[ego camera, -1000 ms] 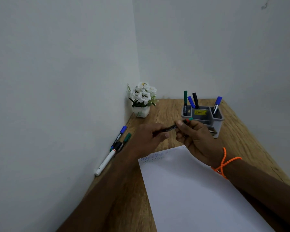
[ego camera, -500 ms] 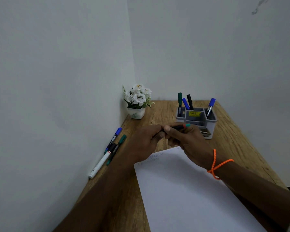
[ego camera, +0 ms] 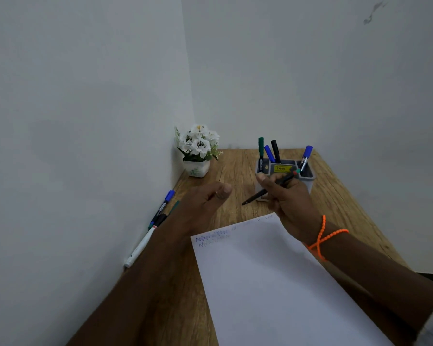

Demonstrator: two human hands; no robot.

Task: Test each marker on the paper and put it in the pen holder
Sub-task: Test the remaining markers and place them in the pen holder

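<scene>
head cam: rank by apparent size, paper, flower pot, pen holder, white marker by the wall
1. paper, by far the largest, though it is also nearest the camera.
2. flower pot, counting the flowers, and pen holder, partly behind the right hand: too close to rank.
3. white marker: long but thin.

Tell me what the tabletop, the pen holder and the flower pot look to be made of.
Tabletop: wood or wood-look laminate, matte; brown grain lines show.
Pen holder: probably moulded plastic, matte grey; thin even walls, price sticker.
Flower pot: likely glazed ceramic or plastic, white with a slight sheen; too small to settle.
</scene>
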